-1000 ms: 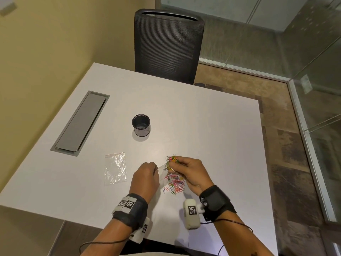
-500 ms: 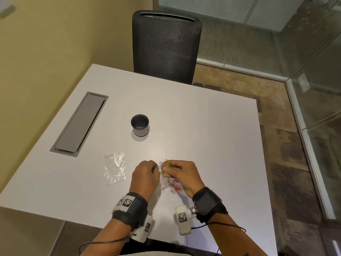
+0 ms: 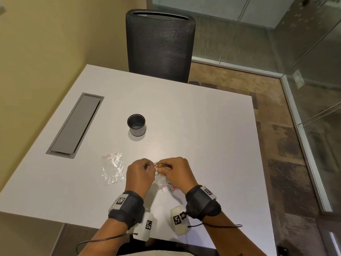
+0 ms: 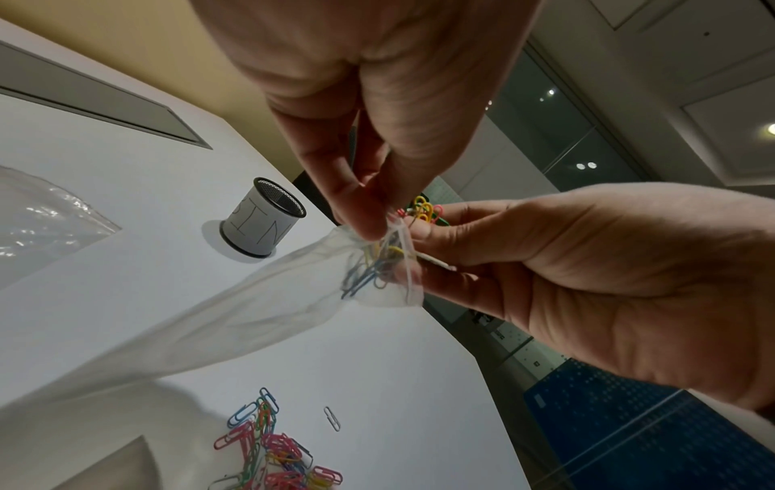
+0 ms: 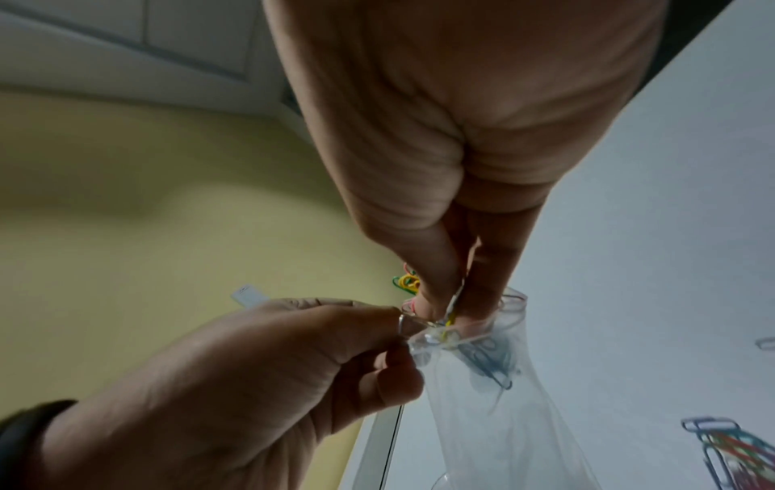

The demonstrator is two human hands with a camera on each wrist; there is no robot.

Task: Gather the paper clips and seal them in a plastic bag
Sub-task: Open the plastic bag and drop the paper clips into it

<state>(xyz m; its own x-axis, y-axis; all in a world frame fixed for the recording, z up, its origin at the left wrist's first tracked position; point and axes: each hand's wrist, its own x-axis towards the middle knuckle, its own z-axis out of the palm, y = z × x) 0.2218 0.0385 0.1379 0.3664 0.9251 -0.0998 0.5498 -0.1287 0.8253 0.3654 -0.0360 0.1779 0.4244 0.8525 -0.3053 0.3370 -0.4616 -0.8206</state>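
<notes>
Left hand (image 4: pixel 377 66): thumb and forefinger pinch the rim of a clear plastic bag (image 4: pixel 235 318) at its mouth, holding it up off the table (image 3: pixel 203 126); the rest of the bag trails down toward the tabletop. Right hand (image 4: pixel 608 281): fingertips are pressed together around a bunch of coloured paper clips (image 4: pixel 425 210), with their lower ends pushed into the bag mouth. Some clips are already visible through the plastic just inside the opening. In the head view both hands meet near the table's front edge, fingertips touching at the bag mouth.

A loose pile of clips (image 3: pixel 169 186) lies on the table directly beneath the hands. A second plastic bag (image 3: pixel 112 169) lies flat to the left of the left hand. A black mesh cup (image 3: pixel 136 124) stands upright farther back, well apart. A grey cable hatch (image 3: pixel 75 124) is set into the table at left; a black chair (image 3: pixel 159 45) stands beyond.
</notes>
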